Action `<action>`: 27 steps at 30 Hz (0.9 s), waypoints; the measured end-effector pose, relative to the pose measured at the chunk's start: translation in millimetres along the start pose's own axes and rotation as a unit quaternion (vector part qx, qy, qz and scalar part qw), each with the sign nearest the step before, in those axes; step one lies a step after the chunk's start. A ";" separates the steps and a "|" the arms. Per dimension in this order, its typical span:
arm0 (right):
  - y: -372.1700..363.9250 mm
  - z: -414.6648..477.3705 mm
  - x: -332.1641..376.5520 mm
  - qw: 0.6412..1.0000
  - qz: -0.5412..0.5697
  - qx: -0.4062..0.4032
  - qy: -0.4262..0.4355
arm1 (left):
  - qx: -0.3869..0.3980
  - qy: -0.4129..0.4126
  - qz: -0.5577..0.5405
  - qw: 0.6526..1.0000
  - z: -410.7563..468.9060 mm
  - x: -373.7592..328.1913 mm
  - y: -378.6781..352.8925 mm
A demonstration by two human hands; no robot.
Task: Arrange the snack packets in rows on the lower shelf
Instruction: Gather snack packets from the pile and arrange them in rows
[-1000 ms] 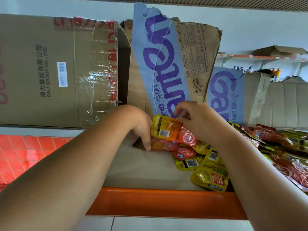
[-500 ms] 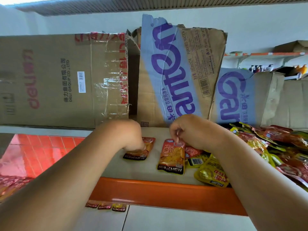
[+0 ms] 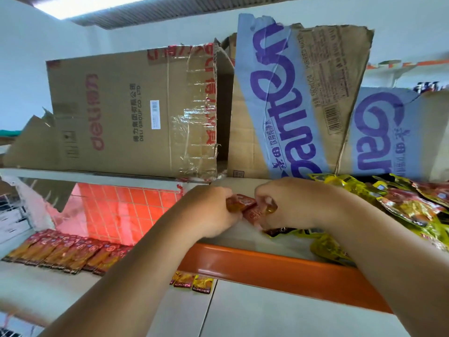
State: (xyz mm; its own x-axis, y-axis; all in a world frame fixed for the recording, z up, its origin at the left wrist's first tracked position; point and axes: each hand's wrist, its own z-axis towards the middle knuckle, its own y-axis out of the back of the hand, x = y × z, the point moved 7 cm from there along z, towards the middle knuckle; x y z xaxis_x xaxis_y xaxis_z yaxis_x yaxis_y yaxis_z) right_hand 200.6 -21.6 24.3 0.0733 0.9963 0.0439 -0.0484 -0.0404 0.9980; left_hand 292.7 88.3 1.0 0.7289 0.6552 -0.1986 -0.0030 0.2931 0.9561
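Both hands meet on the upper shelf (image 3: 279,266) with its orange front edge. My left hand (image 3: 209,212) grips an orange-red snack packet (image 3: 239,203). My right hand (image 3: 291,203) pinches a second red packet (image 3: 255,214) right beside it; the two packets touch. A loose heap of yellow and red packets (image 3: 398,205) lies on the same shelf to the right. On the white lower shelf (image 3: 267,312) a row of several red packets (image 3: 65,254) lies at the left, and two more packets (image 3: 194,284) peek out under the orange edge.
A taped brown carton (image 3: 131,110) and torn blue-printed cardboard boxes (image 3: 291,100) stand at the back of the upper shelf. Red tiled floor (image 3: 126,210) shows through the gap at the left.
The two packets that lay apart on the upper shelf are now held together between my hands. The camera has tilted, showing more of the lower shelf and its row.
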 end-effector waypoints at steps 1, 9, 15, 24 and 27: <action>-1.4 0.3 -1.3 1.000 -0.005 0.005 -0.012 | -0.014 0.004 0.003 1.000 -1.4 2.3 -1.4; -4.6 3.4 -6.4 0.999 0.012 0.009 -0.051 | -0.002 0.035 -0.024 0.999 -9.7 21.8 9.9; 7.2 -1.9 -8.0 0.997 0.040 -0.059 -0.036 | -0.118 0.020 -0.136 0.984 -24.5 29.8 14.0; 41.3 -13.7 -10.8 0.952 0.194 -0.235 -0.004 | -0.325 -0.031 -0.237 0.915 -58.7 38.6 47.7; 50.5 -21.3 -0.3 0.941 0.198 -0.275 0.015 | -0.363 -0.044 -0.258 0.894 -70.6 44.4 55.3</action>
State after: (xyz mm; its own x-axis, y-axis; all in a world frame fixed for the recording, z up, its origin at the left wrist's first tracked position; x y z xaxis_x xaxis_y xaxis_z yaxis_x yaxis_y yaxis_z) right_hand 176.9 -22.4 73.7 -0.0857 0.9134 0.3979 -0.5749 -0.3715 0.7290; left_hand 276.5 182.7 29.8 0.8124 0.2537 -0.5250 -0.0711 0.9368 0.3427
